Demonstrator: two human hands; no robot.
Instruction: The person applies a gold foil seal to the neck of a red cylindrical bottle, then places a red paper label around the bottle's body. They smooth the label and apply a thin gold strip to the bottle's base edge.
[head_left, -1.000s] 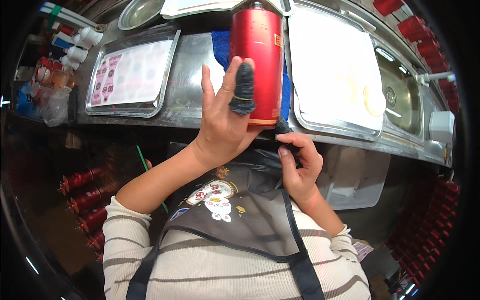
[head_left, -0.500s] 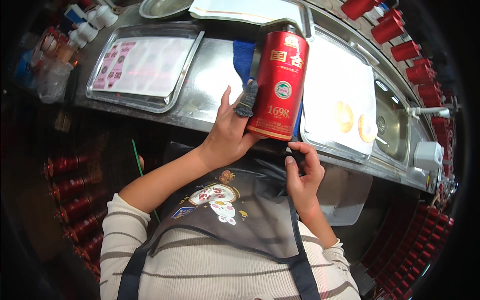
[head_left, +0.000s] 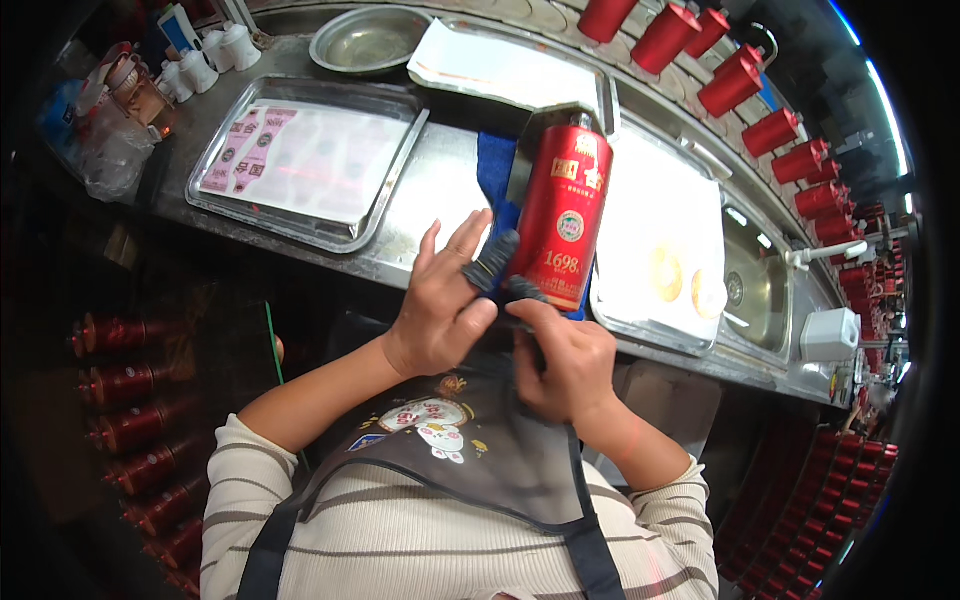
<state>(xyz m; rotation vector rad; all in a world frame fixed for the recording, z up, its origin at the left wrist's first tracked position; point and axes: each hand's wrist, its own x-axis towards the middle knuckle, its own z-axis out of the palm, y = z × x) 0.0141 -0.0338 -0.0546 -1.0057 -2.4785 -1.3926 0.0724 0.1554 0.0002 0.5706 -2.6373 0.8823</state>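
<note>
Blurring right hand (head_left: pixel 570 360), leaving its grip unclear; spreading left hand (head_left: pixel 437 310) loosely beside red bottle (head_left: pixel 567 205), baring previously hidden thumb tip (head_left: pixel 482 313)

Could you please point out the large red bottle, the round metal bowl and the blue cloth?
Red bottle (head_left: pixel 564 206): head view, middle of its printed side.
Round metal bowl (head_left: pixel 370 44): head view, bare inside.
Blue cloth (head_left: pixel 496 165): head view, part showing left of the bottle.

Metal counter (head_left: pixel 440 178): trays (head_left: pixel 290 224), round bowl (head_left: pixel 368 45), blue cloth (head_left: pixel 494 165).
</note>
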